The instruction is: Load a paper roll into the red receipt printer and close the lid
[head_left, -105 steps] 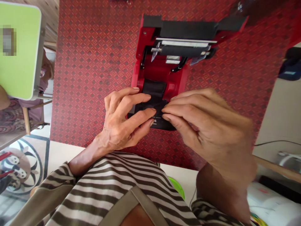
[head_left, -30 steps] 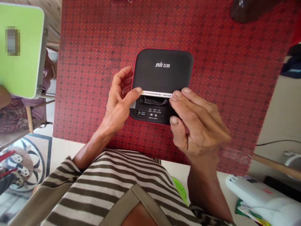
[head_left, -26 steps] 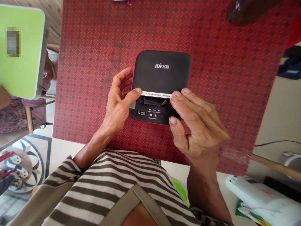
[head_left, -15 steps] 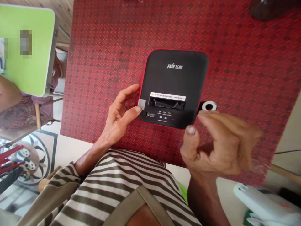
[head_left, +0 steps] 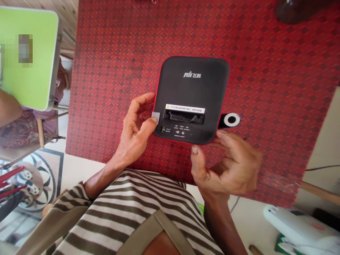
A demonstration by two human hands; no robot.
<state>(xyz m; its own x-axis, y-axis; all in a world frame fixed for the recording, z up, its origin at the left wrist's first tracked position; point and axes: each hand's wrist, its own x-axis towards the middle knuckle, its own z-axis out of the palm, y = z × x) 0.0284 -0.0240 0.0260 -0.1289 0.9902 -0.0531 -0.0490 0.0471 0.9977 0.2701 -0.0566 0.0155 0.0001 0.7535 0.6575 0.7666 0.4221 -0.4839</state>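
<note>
A flat black receipt printer [head_left: 192,88] with red sides and a "FEIE" logo lies on the red patterned table. Its paper slot [head_left: 184,117] sits under a white warning label [head_left: 185,108]. At the printer's lower left edge, my left hand [head_left: 136,129] has its thumb on a grey tab [head_left: 155,118] and its fingers against the side. My right hand [head_left: 225,164] is by the lower right corner, thumb and fingers apart; its fingertips are at the corner, but whether they touch is hard to tell. Beside the printer's right edge lies a white roll with a black core [head_left: 230,120].
The red table [head_left: 114,63] spreads around the printer. A dark object [head_left: 292,10] stands at its far right. To the left is a green table [head_left: 32,81] with a person's arm beside it. A white appliance [head_left: 297,223] is at lower right.
My right hand has moved left and closer under the printer's lower right corner. My left hand stays at the left edge. The whole view has shifted slightly.
</note>
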